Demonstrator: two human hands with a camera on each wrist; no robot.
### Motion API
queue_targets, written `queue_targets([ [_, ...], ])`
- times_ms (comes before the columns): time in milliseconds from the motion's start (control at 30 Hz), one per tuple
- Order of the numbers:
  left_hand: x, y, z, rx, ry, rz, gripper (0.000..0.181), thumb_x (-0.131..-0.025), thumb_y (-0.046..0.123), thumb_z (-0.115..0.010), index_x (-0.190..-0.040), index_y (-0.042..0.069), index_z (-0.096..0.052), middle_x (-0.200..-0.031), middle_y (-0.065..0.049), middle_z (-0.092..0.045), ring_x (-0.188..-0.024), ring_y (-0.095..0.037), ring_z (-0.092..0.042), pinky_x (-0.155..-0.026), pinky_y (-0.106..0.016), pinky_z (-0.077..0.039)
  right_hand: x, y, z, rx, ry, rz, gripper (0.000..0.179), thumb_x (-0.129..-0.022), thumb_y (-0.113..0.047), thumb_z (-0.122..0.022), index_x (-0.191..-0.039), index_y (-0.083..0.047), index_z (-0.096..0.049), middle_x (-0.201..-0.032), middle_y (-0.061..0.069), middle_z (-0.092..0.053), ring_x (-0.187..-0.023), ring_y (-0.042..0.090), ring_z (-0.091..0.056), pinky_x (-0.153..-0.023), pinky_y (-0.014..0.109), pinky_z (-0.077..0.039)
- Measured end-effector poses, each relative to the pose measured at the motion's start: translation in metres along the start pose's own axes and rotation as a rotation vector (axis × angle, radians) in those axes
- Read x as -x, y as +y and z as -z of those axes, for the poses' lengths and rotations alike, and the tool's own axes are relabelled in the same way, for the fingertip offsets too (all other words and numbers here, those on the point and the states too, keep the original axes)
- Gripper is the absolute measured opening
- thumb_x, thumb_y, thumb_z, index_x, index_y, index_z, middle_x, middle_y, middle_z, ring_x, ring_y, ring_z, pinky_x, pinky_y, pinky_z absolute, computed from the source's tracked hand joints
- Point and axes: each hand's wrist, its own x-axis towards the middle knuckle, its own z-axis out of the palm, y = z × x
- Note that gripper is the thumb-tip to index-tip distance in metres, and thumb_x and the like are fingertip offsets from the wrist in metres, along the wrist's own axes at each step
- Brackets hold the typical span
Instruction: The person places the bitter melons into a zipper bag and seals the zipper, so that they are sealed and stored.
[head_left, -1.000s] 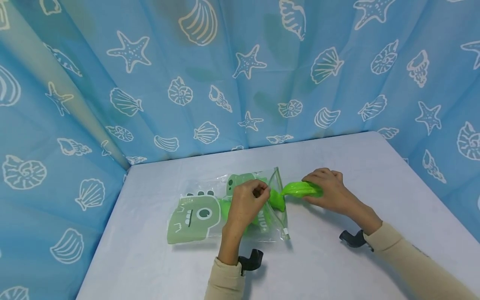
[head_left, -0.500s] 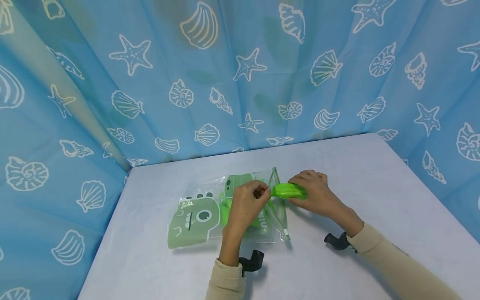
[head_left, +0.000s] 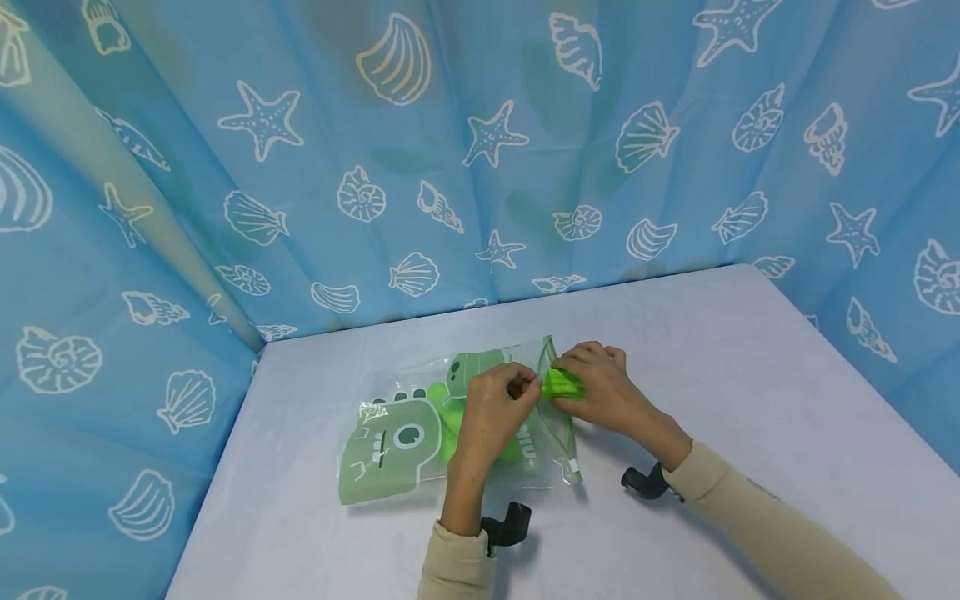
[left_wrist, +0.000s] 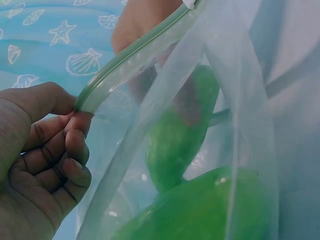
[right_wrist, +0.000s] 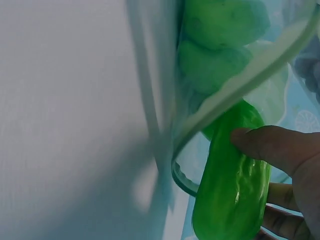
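A clear zip bag printed with green cartoon monsters lies on the table, its mouth facing right. My left hand pinches the bag's green zip edge between thumb and forefinger, holding the mouth apart. My right hand grips a long, glossy bright-green thing with a rounded end, shaped like a plastic vegetable. Its far end is inside the bag mouth, behind the zip edge in the right wrist view. More green rounded things lie inside the bag, partly hidden by my left hand in the head view.
The bag lies on a white-covered table. A white slider sits at the near end of the zip. Blue curtains with white shells and starfish surround the table. Black wrist mounts stick out from the sleeves.
My right hand has moved left, carrying the green vegetable-like thing from beside the bag into its mouth. My left hand keeps its pinch on the zip edge, nearly in place.
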Motion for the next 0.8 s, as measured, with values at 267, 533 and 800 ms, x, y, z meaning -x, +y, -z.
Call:
queue_targets([
  [267,-0.001,0.000,0.000,-0.016,0.002,0.000,0.008,-0.093,0.011,-0.069,-0.088,0.006,-0.073,-0.078,0.000,-0.067,-0.067,-0.006,-0.059,-0.060,-0.020,-0.050,-0.006,-0.004,-0.008,-0.003,-0.007,-0.028,0.048,-0.078,-0.025,-0.086,-0.120,-0.007,-0.069,-0.116,0.011,-0.064,-0.115,0.032,-0.050,-0.092,0.062,-0.027],
  [533,-0.003,0.000,0.003,0.002,0.010,-0.018,0.008,-0.093,0.010,-0.069,-0.089,0.005,-0.073,-0.078,-0.001,-0.067,-0.067,-0.007,-0.060,-0.060,-0.020,-0.051,-0.013,-0.012,-0.012,-0.001,0.004,-0.034,0.051,-0.079,-0.027,-0.086,-0.120,-0.002,-0.068,-0.118,0.014,-0.065,-0.117,0.034,-0.050,-0.095,0.063,-0.028],
  [800,-0.001,-0.001,0.002,-0.004,0.009,-0.009,0.007,-0.092,0.008,-0.069,-0.088,0.004,-0.073,-0.078,-0.002,-0.067,-0.066,-0.008,-0.060,-0.059,-0.020,-0.050,-0.016,-0.020,-0.021,-0.001,-0.034,-0.069,0.045,-0.082,-0.019,-0.082,-0.118,0.004,-0.067,-0.122,0.016,-0.064,-0.120,0.036,-0.048,-0.096,0.063,-0.028],
])
